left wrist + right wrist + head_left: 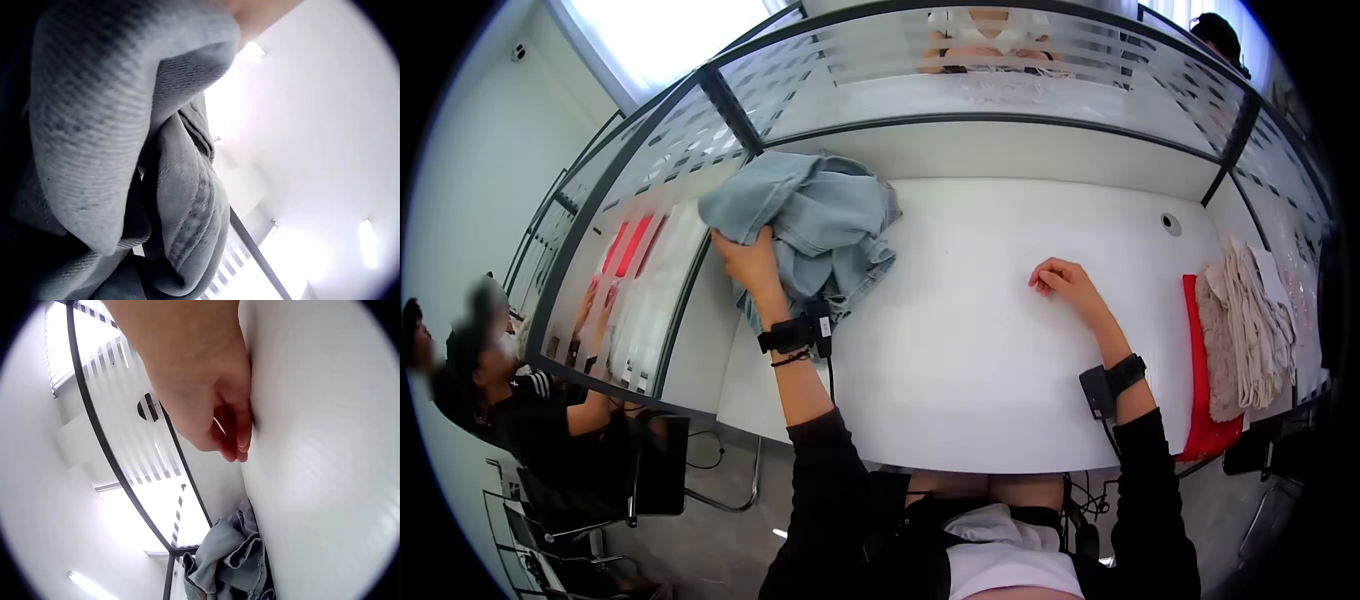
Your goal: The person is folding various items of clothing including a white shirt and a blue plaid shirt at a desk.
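A bunched, light-blue denim garment (825, 210) with a frayed edge lies at the table's back left corner. My left hand (750, 265) grips its near left side, the fingers partly hidden by the cloth. In the left wrist view, folds of the denim (94, 131) fill much of the picture and cover most of that hand. Well to the right, my right hand (1068, 280) rests on the white tabletop with loosely curled fingers and holds nothing. The right wrist view has the same hand (206, 406) lying along the table, with the denim garment (225, 556) farther off.
Folded clothes are piled at the table's right edge: a red cloth (1200, 380), a fuzzy beige piece (1222, 340) and a cream pleated one (1260, 330). Dark-framed glass partitions (990, 122) border the back and sides. A round cable hole (1170, 223) is at the back right.
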